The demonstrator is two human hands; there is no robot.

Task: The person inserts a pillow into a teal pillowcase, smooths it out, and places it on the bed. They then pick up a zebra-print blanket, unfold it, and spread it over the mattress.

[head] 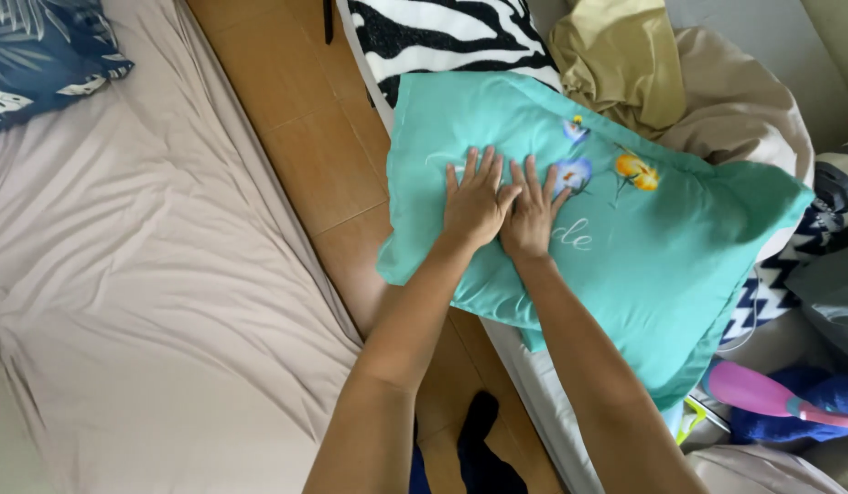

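Note:
A teal pillow [643, 256] with printed flowers lies tilted over the edge of a cluttered bed on the right. Both my palms press flat on its upper left part, side by side. My left hand [474, 197] has its fingers spread on the fabric. My right hand [534, 210] lies flat just beside it, thumbs touching. Neither hand grips anything.
A mattress with a beige sheet [140, 274] fills the left, with a dark leaf-print pillow [39, 50] at its top corner. A wooden floor strip [305, 137] runs between. A zebra-print blanket [442, 37], olive and beige bedding [625, 64] and a pink object [762, 393] surround the teal pillow.

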